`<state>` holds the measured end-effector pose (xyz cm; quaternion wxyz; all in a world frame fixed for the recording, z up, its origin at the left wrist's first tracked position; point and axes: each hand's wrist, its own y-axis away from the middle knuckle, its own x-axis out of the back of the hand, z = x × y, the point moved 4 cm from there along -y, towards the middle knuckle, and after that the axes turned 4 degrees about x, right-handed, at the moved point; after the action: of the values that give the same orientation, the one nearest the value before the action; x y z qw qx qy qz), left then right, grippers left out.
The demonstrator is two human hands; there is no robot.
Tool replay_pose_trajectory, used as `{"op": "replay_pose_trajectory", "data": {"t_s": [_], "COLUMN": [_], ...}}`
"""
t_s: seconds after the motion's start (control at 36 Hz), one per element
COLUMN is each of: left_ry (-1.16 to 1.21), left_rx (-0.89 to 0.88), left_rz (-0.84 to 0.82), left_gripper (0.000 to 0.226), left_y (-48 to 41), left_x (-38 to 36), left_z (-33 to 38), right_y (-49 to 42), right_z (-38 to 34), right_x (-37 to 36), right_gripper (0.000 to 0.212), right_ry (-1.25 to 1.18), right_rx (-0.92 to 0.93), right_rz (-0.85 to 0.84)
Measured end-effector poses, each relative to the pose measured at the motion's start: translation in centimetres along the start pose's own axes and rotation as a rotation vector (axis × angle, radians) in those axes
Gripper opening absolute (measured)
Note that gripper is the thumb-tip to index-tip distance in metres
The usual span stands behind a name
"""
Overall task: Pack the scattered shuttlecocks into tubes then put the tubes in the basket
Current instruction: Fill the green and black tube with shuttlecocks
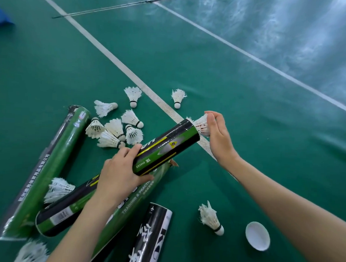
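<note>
While the left hand (117, 174) wraps round the held tube (167, 148) mid-length, four tubes crowd the lower left floor (249, 94), the wrapped green tube (47, 171) being farthest left. There are twelve shuttlecocks, eight in a cluster (116, 126) above the left hand. The right hand (217, 138) pinches one shuttlecock (201, 125) at the held tube's mouth, partly inside. One white cap (257, 235) sits lower right. The floor lies open up and right, past the white line (119, 63).

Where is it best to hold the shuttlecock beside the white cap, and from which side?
Probably pinch the shuttlecock by its feather skirt from above: it lies on its side, cork toward the white cap, leaving the cork free to enter the held tube first.
</note>
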<state>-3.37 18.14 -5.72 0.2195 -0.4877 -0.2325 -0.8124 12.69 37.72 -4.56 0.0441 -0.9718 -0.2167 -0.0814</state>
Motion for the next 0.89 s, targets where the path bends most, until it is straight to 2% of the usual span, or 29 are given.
{"op": "replay_pose_trajectory", "data": {"t_s": [0.17,0.42,0.72,0.89], "left_ry": [0.001,-0.055,-0.059,-0.039], "left_rx": [-0.015,-0.052,-0.054,-0.045], "left_rz": [-0.017,-0.067,-0.048,-0.040], "left_gripper": [0.089,0.089,0.086,0.086], "left_y": [0.2,0.4,0.6,0.6], "left_x": [-0.2,-0.5,-0.7,-1.4], "left_z": [-0.5,-0.4,0.0,0.3], "right_y": [0.7,1.4,2.4,3.4], "right_z": [0.6,1.3,1.8,2.3], "right_x": [0.0,0.6,-0.4,-1.3], "right_gripper": [0.032,0.039,0.032,0.063], "right_ry": [-0.047,0.032,-0.056,0.006], "right_rx": [-0.045,-0.080,-0.141,-0.139], "right_rz": [-0.019,-0.022,-0.110,-0.255]}}
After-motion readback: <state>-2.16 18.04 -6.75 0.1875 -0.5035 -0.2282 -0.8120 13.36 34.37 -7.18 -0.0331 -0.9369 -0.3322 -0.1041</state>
